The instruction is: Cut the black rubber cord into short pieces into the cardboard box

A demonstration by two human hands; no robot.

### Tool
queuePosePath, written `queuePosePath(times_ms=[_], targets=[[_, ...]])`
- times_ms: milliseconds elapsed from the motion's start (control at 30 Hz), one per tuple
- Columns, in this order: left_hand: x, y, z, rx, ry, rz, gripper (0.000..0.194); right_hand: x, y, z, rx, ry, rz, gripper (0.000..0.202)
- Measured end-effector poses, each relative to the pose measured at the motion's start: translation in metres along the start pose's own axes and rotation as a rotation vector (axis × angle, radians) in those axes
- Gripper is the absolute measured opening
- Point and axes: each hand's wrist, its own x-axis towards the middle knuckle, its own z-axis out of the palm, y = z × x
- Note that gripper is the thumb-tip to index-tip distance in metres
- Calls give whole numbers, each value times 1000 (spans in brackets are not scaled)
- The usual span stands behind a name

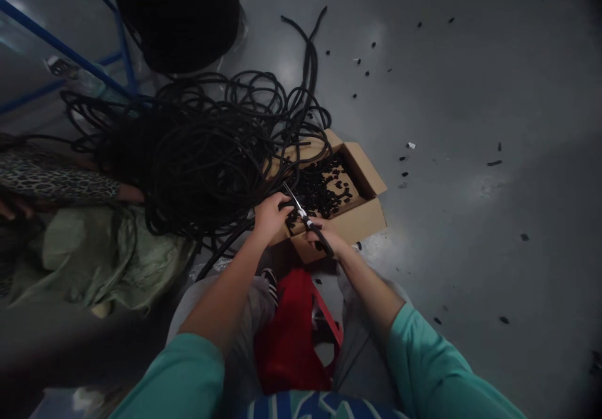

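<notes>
My right hand is closed around the black handles of a pair of scissors, whose bright blades point up and left. Just left of the blades, my left hand grips a black cord between thumb and fingers. Both hands are over the near left side of an open cardboard box. Many short black cut pieces lie inside the box. A large tangle of black cord spreads left of the box, and some strands cross its rim.
A big black coil stands at the back beside a blue metal frame. At left is another person's patterned sleeve by a green cloth. A red bag sits between my legs. Small black scraps dot the grey floor.
</notes>
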Motion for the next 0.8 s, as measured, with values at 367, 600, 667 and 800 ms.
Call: queuePosePath(times_ms=[367,600,667,800], targets=[[2,-5,5,-255,-168,-44,14,-1,-7,-2,55,4,-65,46],[4,-3,-1,-377,-223,-93,17,0,-3,-4,31,0,-44,44],[4,-4,1,-374,-211,-77,17,1,-1,-3,35,16,-19,45],[4,-7,5,-352,-191,-73,18,3,1,-1,96,77,28,48]])
